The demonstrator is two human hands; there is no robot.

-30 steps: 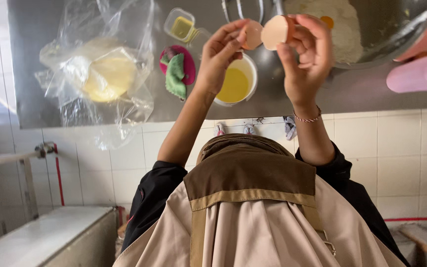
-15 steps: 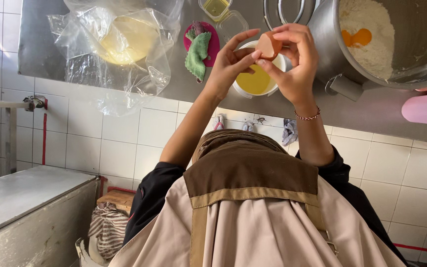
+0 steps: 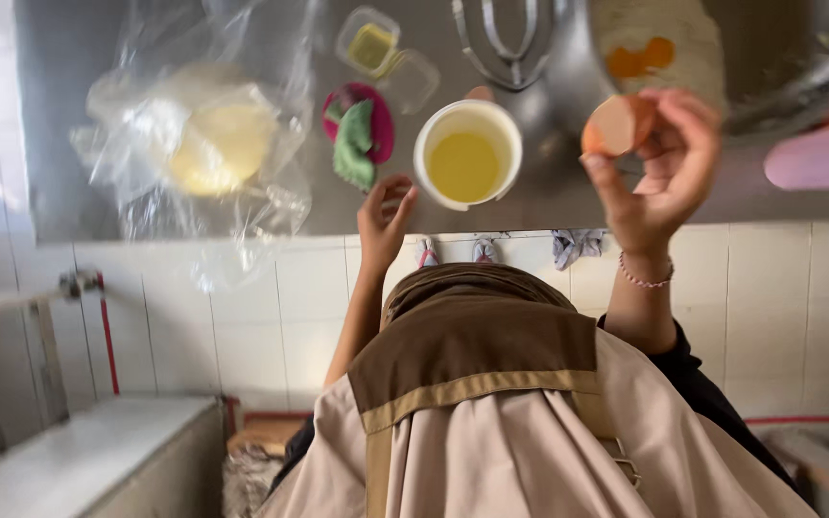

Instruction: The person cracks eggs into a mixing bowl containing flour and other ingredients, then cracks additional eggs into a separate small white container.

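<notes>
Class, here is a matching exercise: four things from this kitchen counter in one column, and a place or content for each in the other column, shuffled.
1 eggshell
2 white cup
3 clear plastic bag
4 metal mixing bowl

a holds yellow liquid
b holds flour and yolks
c held in the right hand
d wraps a pale yellow lump

Pairs: 1-c, 2-a, 3-d, 4-b

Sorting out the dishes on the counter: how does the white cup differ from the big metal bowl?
The white cup is small, round and opaque white; the metal bowl is far larger, shiny steel and partly out of frame. The white cup holds clear yellow liquid; the metal bowl holds pale flour with egg yolks on top. Both stand open on the steel counter.
</notes>
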